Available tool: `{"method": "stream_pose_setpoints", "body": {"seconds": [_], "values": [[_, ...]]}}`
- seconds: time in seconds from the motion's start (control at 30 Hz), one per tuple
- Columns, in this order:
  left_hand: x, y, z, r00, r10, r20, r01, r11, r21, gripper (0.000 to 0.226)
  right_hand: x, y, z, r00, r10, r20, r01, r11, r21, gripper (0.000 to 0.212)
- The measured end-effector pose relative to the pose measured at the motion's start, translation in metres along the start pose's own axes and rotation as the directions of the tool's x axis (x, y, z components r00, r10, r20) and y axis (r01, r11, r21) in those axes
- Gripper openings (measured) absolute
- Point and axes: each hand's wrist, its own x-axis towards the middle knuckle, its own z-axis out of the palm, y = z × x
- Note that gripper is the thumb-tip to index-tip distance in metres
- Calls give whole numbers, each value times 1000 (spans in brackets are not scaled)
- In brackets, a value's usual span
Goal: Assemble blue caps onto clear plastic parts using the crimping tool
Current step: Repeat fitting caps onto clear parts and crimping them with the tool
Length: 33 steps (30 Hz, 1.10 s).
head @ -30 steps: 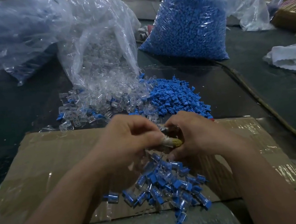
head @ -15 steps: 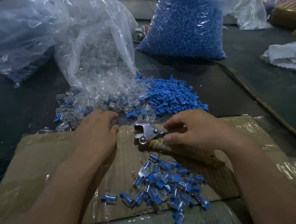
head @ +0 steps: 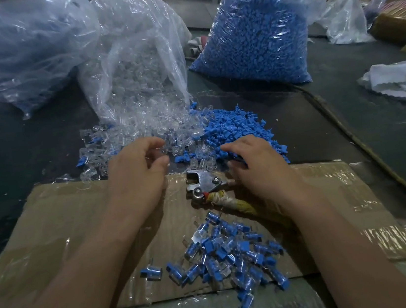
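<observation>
My left hand (head: 137, 170) reaches into the loose clear plastic parts (head: 143, 138), fingers curled around one clear piece at its fingertips. My right hand (head: 254, 162) lies fingers-spread on the pile of loose blue caps (head: 242, 125); whether it grips a cap is hidden. The metal crimping tool (head: 206, 184), its handle wrapped in cloth, lies free on the cardboard (head: 64, 223) between my hands. A heap of assembled blue-and-clear pieces (head: 225, 254) sits nearer me.
A clear bag spilling clear parts (head: 132, 59) stands behind the piles, a full bag of blue caps (head: 254, 38) to its right, another large bag (head: 15, 49) at far left. White plastic wrapping (head: 403, 78) lies at right. A cord (head: 367, 153) runs along the dark table.
The tool was held between both hands, then set down on the cardboard. My left hand moved forward to the clear parts and my right hand let go of the tool and reached the blue caps.
</observation>
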Motion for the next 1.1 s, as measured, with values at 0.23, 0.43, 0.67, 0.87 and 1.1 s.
{"method": "stream_pose_setpoints", "body": {"seconds": [0.23,0.43,0.67,0.87,1.1], "values": [[-2,2,1,1000,5,-25,-6,1000,-21,23,7,0,5,998,10,65,-7,998,-56,38],[-4,4,3,998,0,61,4,998,-64,18,5,2,3,999,44,-18,-44,999,0,24],[-6,7,1,995,-30,91,46,982,-183,25,7,4,3,993,120,0,-120,993,7,28],[-6,8,2,989,-65,137,101,956,-275,25,10,2,3,987,158,39,-161,984,75,26],[-7,8,3,990,-46,134,82,958,-275,26,9,5,4,983,181,28,-183,978,96,19]]}}
